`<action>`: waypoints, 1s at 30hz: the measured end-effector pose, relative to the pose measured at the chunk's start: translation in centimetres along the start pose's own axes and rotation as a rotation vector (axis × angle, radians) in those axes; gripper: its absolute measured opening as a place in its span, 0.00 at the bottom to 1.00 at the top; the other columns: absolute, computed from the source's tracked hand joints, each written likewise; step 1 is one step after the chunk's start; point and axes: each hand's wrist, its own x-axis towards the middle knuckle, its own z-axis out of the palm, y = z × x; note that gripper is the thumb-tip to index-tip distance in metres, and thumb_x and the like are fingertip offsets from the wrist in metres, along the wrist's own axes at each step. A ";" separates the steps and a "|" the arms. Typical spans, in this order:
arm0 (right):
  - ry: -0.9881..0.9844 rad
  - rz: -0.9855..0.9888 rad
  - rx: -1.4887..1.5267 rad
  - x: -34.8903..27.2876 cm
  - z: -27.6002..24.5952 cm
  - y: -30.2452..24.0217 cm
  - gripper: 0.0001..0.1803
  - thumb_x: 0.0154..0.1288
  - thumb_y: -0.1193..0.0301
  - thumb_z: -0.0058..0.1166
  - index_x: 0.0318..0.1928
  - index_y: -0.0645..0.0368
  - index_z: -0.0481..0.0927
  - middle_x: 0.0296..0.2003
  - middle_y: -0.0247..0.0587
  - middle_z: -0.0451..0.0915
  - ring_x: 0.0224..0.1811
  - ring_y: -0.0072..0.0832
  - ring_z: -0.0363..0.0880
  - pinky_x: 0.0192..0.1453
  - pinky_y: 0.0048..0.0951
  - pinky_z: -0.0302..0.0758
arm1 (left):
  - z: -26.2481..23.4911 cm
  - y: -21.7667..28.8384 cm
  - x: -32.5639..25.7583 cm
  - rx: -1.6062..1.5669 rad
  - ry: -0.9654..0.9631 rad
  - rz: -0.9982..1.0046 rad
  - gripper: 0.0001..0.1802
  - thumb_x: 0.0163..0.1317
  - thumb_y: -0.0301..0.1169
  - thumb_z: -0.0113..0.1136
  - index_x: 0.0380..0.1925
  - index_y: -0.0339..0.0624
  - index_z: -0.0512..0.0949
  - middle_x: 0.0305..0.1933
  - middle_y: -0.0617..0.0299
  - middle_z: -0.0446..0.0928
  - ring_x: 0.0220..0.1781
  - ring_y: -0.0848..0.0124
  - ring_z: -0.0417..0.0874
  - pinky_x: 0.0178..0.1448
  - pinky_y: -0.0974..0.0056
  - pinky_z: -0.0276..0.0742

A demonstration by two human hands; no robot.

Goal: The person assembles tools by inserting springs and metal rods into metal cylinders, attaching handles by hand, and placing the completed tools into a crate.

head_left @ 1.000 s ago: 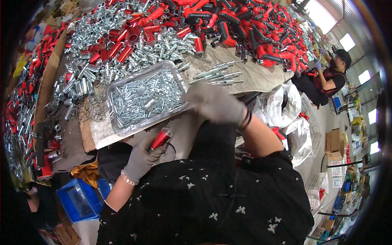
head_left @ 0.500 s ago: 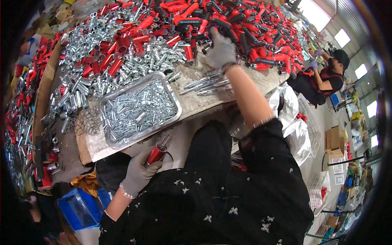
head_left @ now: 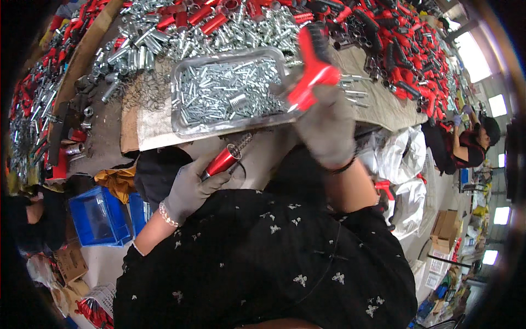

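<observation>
Red tube (head_left: 222,160) is resting in my gloved left hand (head_left: 190,191), on my side of the near edge of the table (head_left: 378,112) and in front of the metal tray (head_left: 189,132) of small pins (head_left: 224,90). My left fingers are bending narrowly round its lower part, and its long axis is slanting up and to the right, with the mouth facing away from me. A coil spring (head_left: 245,141) is sticking out of that mouth and leaning along nearly the same line. My right hand (head_left: 327,129), also gloved and somewhat blurred, is holding a red and black handle (head_left: 315,74) by its red part, though I cannot tell how each finger is lying. That handle is hanging up and to the right of the tube, across the tray's right end as I am looking down, its black-backed limb pointing away from me and its shorter red limb slanting down to the left. So the red end and the spring's free tip are roughly facing each other, with a clear gap lying between them. My left hand is the one touching the tube; my right is staying well apart from it.
</observation>
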 end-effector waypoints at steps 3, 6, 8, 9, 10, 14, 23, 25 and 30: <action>-0.053 0.085 0.062 -2.9 1.4 5.1 0.19 0.60 0.73 0.55 0.52 0.60 0.73 0.45 0.39 0.76 0.50 0.31 0.75 0.64 0.39 0.69 | 0.2 0.8 0.1 -0.087 -0.024 0.083 0.27 0.63 0.41 0.67 0.58 0.39 0.75 0.43 0.49 0.83 0.44 0.62 0.86 0.50 0.62 0.79; -0.086 0.123 0.215 -4.7 1.1 7.6 0.27 0.57 0.73 0.56 0.59 0.61 0.70 0.46 0.38 0.75 0.51 0.30 0.74 0.65 0.37 0.67 | 0.2 0.5 -0.6 -0.121 -0.087 -0.016 0.29 0.64 0.44 0.67 0.59 0.39 0.75 0.42 0.49 0.83 0.43 0.62 0.86 0.49 0.61 0.79; -0.338 0.084 0.251 -4.4 0.7 8.6 0.27 0.64 0.70 0.52 0.63 0.62 0.68 0.48 0.37 0.75 0.53 0.30 0.73 0.65 0.36 0.67 | 0.2 -0.3 -1.1 -0.087 -0.064 0.019 0.29 0.64 0.45 0.66 0.59 0.39 0.75 0.42 0.49 0.83 0.43 0.61 0.86 0.49 0.60 0.79; -0.342 0.095 0.253 -4.9 0.4 8.4 0.27 0.64 0.70 0.52 0.63 0.62 0.68 0.48 0.37 0.75 0.53 0.30 0.73 0.65 0.36 0.67 | 0.1 -0.7 -1.4 -0.049 -0.044 0.058 0.29 0.64 0.46 0.66 0.59 0.40 0.75 0.42 0.48 0.83 0.43 0.59 0.86 0.49 0.60 0.78; -0.235 0.149 0.074 -5.4 0.4 7.5 0.26 0.68 0.68 0.50 0.64 0.63 0.67 0.51 0.36 0.75 0.53 0.28 0.73 0.64 0.36 0.67 | 0.0 -0.9 -1.9 -0.052 -0.034 0.052 0.29 0.64 0.46 0.66 0.59 0.40 0.75 0.42 0.48 0.83 0.43 0.59 0.86 0.49 0.60 0.78; -0.108 0.213 -0.713 -5.0 1.2 2.2 0.24 0.70 0.64 0.55 0.60 0.66 0.73 0.52 0.36 0.79 0.51 0.23 0.76 0.60 0.27 0.70 | -1.6 -0.3 -3.0 -0.011 -0.016 0.095 0.30 0.63 0.48 0.66 0.59 0.42 0.75 0.43 0.47 0.82 0.44 0.55 0.86 0.50 0.58 0.78; -1.018 -0.099 -1.311 -3.2 3.6 -0.3 0.23 0.58 0.73 0.62 0.56 0.61 0.78 0.50 0.56 0.81 0.51 0.48 0.83 0.55 0.39 0.79 | -4.0 -1.2 -3.9 -0.156 -0.388 -0.124 0.26 0.57 0.34 0.66 0.56 0.38 0.77 0.39 0.57 0.81 0.39 0.68 0.83 0.46 0.64 0.76; -1.166 -0.175 -1.274 -3.2 3.7 -0.2 0.22 0.57 0.76 0.60 0.54 0.60 0.78 0.50 0.56 0.81 0.48 0.50 0.84 0.52 0.40 0.80 | -4.4 -1.1 -3.6 -0.450 -0.698 -0.436 0.23 0.57 0.31 0.60 0.54 0.38 0.78 0.31 0.62 0.80 0.26 0.75 0.80 0.30 0.69 0.74; -1.219 -0.221 -1.322 -3.0 4.5 -0.7 0.27 0.52 0.77 0.64 0.55 0.60 0.76 0.49 0.53 0.81 0.46 0.49 0.84 0.49 0.38 0.81 | -4.2 -1.1 -3.4 -0.554 -0.740 -0.520 0.22 0.58 0.28 0.58 0.54 0.38 0.78 0.30 0.65 0.78 0.25 0.78 0.77 0.28 0.70 0.72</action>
